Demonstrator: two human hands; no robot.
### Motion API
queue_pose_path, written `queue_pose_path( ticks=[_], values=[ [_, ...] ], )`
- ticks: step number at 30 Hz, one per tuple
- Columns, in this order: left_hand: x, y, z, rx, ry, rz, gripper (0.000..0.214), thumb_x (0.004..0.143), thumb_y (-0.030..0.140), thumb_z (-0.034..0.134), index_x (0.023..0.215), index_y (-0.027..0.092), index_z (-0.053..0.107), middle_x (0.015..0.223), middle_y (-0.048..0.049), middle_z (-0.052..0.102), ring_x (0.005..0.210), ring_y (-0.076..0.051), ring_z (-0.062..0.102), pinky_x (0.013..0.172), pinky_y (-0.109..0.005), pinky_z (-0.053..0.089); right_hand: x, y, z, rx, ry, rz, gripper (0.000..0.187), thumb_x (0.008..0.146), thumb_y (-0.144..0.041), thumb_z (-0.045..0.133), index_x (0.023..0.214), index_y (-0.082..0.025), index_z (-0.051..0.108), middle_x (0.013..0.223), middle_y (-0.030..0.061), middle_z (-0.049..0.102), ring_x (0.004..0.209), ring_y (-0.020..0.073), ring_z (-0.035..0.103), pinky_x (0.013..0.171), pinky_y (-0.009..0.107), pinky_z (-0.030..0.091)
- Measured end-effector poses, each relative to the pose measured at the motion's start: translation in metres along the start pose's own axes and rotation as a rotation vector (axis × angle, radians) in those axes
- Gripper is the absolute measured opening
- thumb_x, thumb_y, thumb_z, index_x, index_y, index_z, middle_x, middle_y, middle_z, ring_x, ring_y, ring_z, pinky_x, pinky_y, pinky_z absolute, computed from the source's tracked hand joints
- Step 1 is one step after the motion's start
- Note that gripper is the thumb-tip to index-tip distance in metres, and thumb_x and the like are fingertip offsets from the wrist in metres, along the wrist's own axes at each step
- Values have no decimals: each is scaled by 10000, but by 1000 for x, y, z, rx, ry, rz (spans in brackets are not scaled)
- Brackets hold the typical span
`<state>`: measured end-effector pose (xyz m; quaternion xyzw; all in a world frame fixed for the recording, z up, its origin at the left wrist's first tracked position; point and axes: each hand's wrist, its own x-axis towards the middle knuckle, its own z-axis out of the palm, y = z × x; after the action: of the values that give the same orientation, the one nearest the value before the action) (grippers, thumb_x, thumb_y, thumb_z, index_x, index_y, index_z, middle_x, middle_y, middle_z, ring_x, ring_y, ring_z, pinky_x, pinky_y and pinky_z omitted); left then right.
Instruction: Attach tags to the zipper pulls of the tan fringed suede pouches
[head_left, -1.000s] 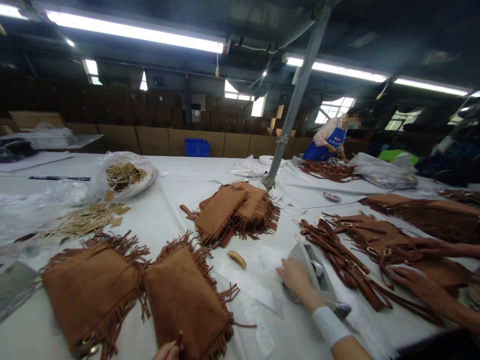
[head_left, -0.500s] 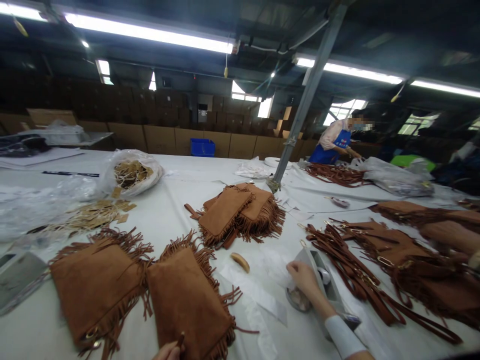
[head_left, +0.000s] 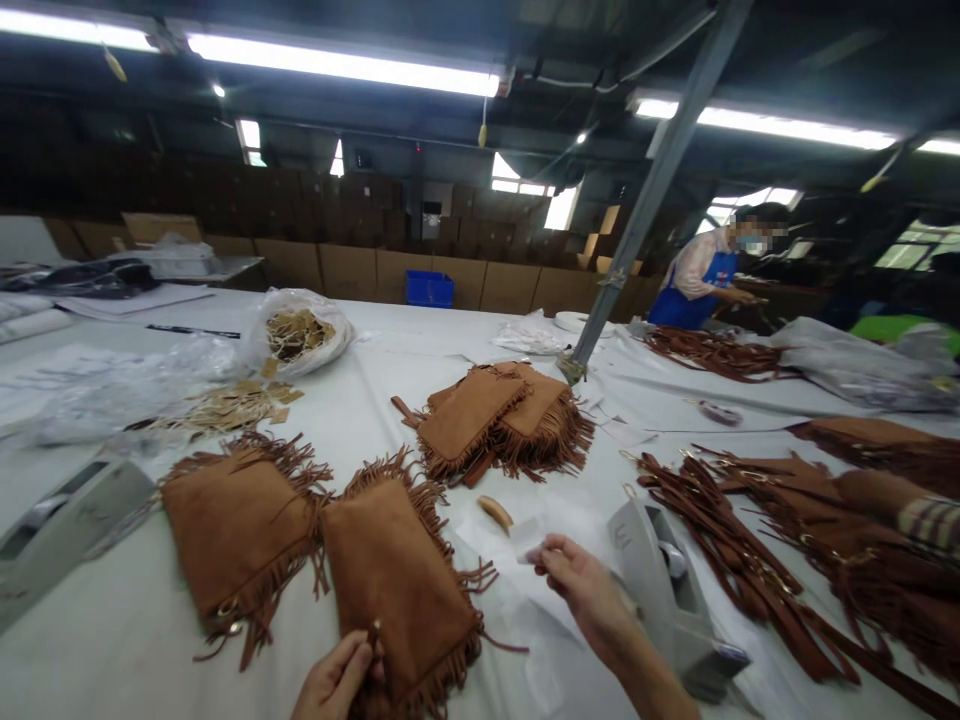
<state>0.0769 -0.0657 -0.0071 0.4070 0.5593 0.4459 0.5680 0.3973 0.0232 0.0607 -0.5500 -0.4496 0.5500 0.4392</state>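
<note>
My left hand (head_left: 337, 678) is closed in a pinch on a small brown tab at the near left edge of a brown fringed bag (head_left: 397, 590), which lies flat on the table. Between the thumb and fingers of my right hand (head_left: 585, 590) is a small clear piece of tape (head_left: 528, 540), held above white tissue paper just right of the bag. A grey tape dispenser (head_left: 679, 600) stands right beside that hand. Another fringed bag (head_left: 244, 530) with gold rings lies to the left.
More fringed bags (head_left: 465, 415) are piled mid-table near a slanted post (head_left: 630, 240). A curved tan piece (head_left: 495, 514) lies before them. Brown straps (head_left: 720, 540) and a co-worker's arm (head_left: 892, 500) are at right. A second dispenser (head_left: 67, 530) and tags (head_left: 232, 405) are left.
My right hand has moved left and up, away from the tape dispenser, with the piece of tape now in its fingers. My left hand shows more fully at the bag. The view has shifted left.
</note>
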Motion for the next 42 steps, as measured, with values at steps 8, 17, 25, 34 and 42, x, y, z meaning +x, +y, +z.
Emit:
queue_pose_path(
  ticks=[8,17,25,34,42],
  values=[
    [5,20,16,-186,-193,7,474,759,604,594,817,134,600,580,20,572,459,-57,420,447,-181,252,-31,48,124,153,-292,118,434,705,-575,681,860,-215,495,493,-59,538,415,87,383,445,202,235],
    [8,12,20,-222,-127,25,447,756,569,614,780,122,619,468,48,512,410,-70,425,441,-190,285,-47,41,128,-173,-516,3,381,779,-511,628,963,-180,671,889,71,720,794,228,648,710,303,480],
    [11,13,17,-144,-217,105,423,784,549,592,794,129,642,513,30,540,471,-95,482,510,-214,369,-37,27,129,-418,-596,-67,338,761,-418,620,645,-119,723,565,11,639,524,136,510,523,231,342],
    [12,7,17,-153,-152,89,441,783,557,585,748,121,639,504,26,542,463,-85,441,496,-208,324,-45,38,134,-299,-603,5,319,710,-440,674,657,-128,713,587,-3,623,560,135,507,542,227,354],
    [8,5,20,-106,-37,71,473,788,583,554,782,118,646,505,27,547,434,-82,451,460,-200,330,-32,31,129,280,-282,326,334,656,-430,783,753,-116,722,736,70,713,693,189,636,666,276,486]
  ],
)
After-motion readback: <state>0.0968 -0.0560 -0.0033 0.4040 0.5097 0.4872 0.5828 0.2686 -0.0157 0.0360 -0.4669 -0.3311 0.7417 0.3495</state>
